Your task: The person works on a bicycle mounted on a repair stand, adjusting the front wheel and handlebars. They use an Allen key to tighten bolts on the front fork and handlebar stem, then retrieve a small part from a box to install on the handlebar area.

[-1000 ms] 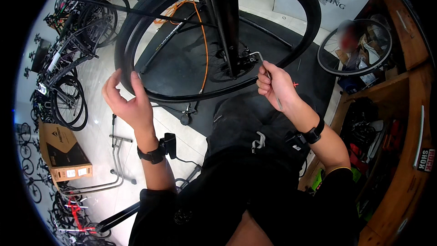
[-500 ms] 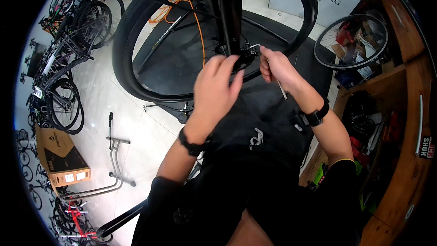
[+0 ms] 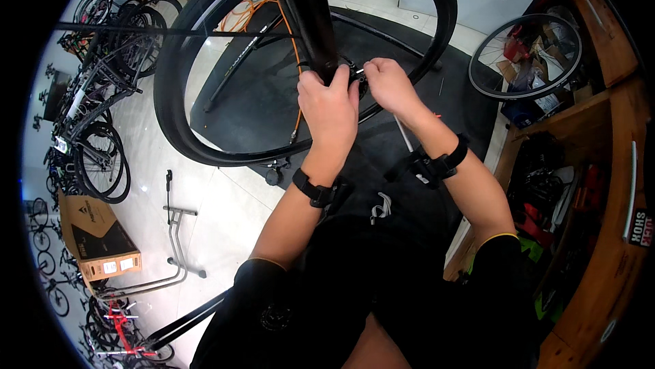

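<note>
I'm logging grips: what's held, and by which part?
The right hand holds a hex key near its bent end; whether the left hand grips anything is unclear.

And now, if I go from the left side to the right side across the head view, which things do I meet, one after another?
Cardboard box → left hand → right hand → thin-rimmed wheel → black-and-red sticker.

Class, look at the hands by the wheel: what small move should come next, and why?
Probably press the hex key gently home before turning: the right grip holds it beside the black fitting near the fork, the left grip is there too, and whether the key is seated cannot be told.
</note>
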### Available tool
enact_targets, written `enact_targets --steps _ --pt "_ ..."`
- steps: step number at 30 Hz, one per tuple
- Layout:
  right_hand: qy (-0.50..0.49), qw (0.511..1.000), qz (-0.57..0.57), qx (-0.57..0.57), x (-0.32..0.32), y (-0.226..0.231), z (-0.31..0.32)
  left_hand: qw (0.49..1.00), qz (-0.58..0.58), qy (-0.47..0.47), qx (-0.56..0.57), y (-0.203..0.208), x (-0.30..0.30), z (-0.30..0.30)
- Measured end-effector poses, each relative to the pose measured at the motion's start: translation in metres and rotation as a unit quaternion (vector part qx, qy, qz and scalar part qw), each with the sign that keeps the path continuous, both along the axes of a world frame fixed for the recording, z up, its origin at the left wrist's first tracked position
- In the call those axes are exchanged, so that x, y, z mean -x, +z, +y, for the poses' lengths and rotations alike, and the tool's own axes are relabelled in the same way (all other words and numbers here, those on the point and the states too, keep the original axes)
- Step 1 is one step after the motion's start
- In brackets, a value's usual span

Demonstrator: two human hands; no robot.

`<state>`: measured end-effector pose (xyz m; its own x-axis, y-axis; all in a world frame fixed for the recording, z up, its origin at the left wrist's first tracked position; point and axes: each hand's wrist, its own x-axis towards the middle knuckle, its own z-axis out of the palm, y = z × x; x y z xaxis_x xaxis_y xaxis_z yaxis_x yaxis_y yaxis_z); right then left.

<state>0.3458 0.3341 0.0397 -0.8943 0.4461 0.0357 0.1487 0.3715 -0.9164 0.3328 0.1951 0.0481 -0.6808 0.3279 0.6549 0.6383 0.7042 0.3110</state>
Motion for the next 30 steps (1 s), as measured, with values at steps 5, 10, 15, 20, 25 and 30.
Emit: enact_targets --steps 5,10,15,20,25,30 --pt "-0.019 1.000 0.009 -0.005 -0.010 0.005 -0.019 1.000 -0.019 0.006 -0.010 -0.002 0.000 -0.006" --pt "-0.024 0.999 0.036 -0.004 -0.010 -0.003 -0.023 0.999 -0.029 0.032 0.018 0.007 -0.001 -0.006" --pt "-0.035 0.998 0.054 -0.020 -0.013 -0.002 -0.026 0.998 -0.018 0.051 0.043 0.011 -0.001 -0.002" --pt "-0.029 0.992 0.112 -0.042 -0.013 -0.013 -0.023 0.999 -0.026 0.029 0.038 0.010 0.001 -0.003" --pt "-0.021 0.987 0.150 -0.048 -0.011 -0.023 -0.024 1.000 -0.021 0.002 0.020 0.007 0.004 -0.005" --pt "-0.005 0.966 0.237 -0.104 -0.006 -0.039 -0.016 1.000 -0.024 -0.007 0.019 0.010 0.004 -0.006"
